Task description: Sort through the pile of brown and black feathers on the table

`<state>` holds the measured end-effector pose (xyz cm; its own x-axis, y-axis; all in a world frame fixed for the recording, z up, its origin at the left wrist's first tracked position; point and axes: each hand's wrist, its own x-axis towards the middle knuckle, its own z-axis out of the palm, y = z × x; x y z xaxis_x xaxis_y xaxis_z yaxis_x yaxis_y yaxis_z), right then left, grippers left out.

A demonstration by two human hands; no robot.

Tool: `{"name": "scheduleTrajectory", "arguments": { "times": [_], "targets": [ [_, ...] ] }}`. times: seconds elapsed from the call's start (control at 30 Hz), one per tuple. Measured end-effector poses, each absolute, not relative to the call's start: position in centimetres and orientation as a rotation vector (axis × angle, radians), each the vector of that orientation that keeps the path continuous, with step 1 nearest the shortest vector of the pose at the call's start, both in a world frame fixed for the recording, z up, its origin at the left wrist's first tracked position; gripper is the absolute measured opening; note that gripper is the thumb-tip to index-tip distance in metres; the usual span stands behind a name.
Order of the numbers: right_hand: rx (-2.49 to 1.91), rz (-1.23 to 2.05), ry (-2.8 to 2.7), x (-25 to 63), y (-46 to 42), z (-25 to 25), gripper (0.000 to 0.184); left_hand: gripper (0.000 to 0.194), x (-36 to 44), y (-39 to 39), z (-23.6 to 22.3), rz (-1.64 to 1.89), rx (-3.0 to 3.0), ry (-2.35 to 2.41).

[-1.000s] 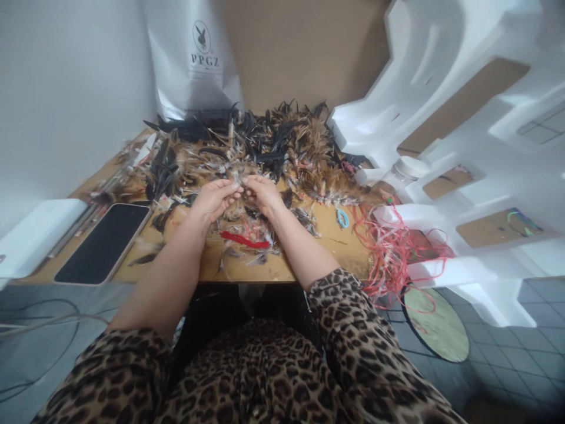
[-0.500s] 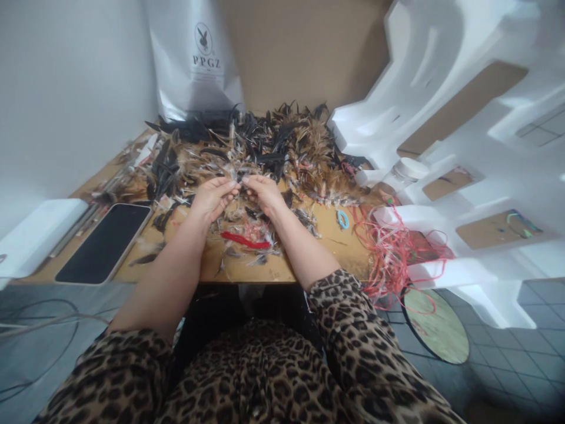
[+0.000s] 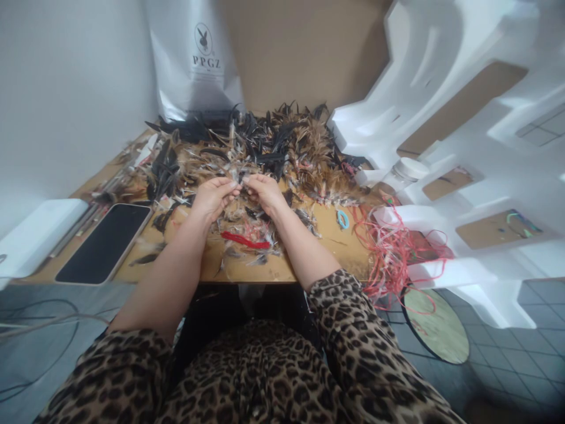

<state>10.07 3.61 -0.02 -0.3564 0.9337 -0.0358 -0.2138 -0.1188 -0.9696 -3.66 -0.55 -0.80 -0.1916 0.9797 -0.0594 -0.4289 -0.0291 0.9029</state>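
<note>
Above the middle of the table, my left hand (image 3: 213, 197) and my right hand (image 3: 265, 193) meet fingertip to fingertip. Both are closed in a pinch on a small feather (image 3: 241, 176), dark and pale, which the fingers largely cover. Brown feathers (image 3: 315, 150) and black feathers (image 3: 260, 131) lie heaped behind the hands. On the near side of them, a red strip (image 3: 245, 240) rests among loose fluff and pinkish threads.
A phone (image 3: 103, 244) and a white box (image 3: 42, 235) lie at left. At right are a blue ring (image 3: 342, 219), tangled pink string (image 3: 388, 253), a lidded jar (image 3: 404, 174) and a white plastic chair (image 3: 445, 35). A silver bag (image 3: 194, 88) stands at the back.
</note>
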Motion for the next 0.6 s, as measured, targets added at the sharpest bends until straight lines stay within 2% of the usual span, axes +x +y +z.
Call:
{"name": "scheduleTrajectory", "arguments": {
  "times": [0.4,0.6],
  "targets": [
    [-0.894,1.596,-1.261,9.65,2.64,0.75,0.019,0.019,-3.4,-0.82,-0.48,1.455,0.828,1.024],
    [-0.898,1.633,-1.305,9.88,3.04,0.42,0.032,0.022,-3.47,-0.84,-0.66,1.467,0.918,1.093]
  ]
}}
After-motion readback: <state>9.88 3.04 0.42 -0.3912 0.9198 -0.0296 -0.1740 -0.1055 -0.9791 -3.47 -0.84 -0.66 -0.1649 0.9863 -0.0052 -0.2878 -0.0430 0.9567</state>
